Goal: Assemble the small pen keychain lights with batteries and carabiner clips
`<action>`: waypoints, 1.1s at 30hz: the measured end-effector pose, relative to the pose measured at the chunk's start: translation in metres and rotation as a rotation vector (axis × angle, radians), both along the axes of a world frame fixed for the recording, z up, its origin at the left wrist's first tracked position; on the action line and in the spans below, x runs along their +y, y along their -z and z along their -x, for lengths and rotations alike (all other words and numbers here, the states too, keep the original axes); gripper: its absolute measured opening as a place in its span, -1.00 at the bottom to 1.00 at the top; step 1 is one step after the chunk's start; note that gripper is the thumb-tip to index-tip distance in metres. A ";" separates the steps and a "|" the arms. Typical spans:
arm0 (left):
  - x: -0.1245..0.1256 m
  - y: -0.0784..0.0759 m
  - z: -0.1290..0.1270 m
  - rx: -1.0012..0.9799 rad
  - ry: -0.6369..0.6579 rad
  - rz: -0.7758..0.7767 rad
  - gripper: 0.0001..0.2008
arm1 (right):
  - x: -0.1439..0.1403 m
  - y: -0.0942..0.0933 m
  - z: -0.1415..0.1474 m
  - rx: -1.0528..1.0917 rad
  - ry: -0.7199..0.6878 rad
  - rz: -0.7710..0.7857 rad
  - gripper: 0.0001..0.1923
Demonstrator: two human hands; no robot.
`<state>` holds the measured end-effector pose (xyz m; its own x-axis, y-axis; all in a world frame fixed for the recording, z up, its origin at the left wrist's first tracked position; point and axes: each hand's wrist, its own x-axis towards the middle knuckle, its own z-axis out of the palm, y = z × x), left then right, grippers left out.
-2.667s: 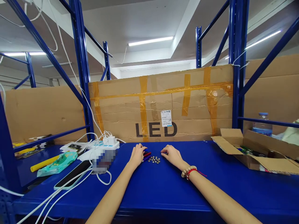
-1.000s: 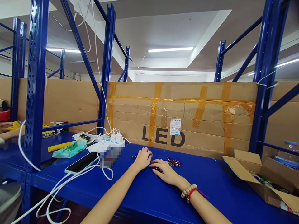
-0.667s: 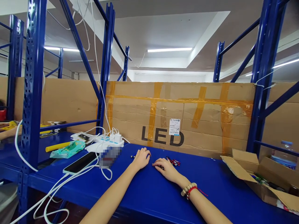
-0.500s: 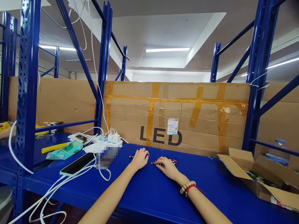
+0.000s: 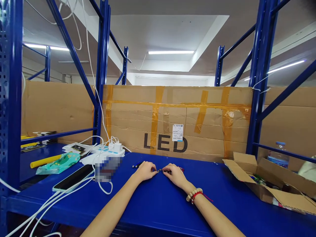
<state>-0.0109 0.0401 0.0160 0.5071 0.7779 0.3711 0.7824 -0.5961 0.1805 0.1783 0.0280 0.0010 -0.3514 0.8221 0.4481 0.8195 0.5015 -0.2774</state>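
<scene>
Mid-frame: my left hand [image 5: 146, 170] and right hand [image 5: 175, 175] resting curled, grips unclear, flanking small round brassy pieces [image 5: 159, 171]; nudging could scatter them

Table [image 5: 153, 204], middle: left hand [image 5: 145, 171] and right hand [image 5: 174, 175], pieces [image 5: 159, 171] between them. Behind, at back edge: cardboard panel [image 5: 214, 131]. Left of hands: power strip [image 5: 106, 152] toward rear, plugs [image 5: 115, 147] on it; phone [image 5: 73, 177] nearer front. Farther left: packet [image 5: 58, 164], tube [image 5: 45, 161] partly behind it. Far right: carton [image 5: 256, 189]; behind carton, bottle [image 5: 278, 156].
</scene>
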 end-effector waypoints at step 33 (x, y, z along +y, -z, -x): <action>0.003 -0.003 0.009 0.125 -0.427 0.000 -0.76 | -0.009 -0.009 0.002 -0.098 0.027 -0.024 -0.82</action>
<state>-0.0199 0.0434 0.0190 0.1809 0.9274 0.3274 0.9743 -0.2144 0.0690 0.1761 0.0187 0.0100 -0.3721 0.8216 0.4319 0.8557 0.4839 -0.1833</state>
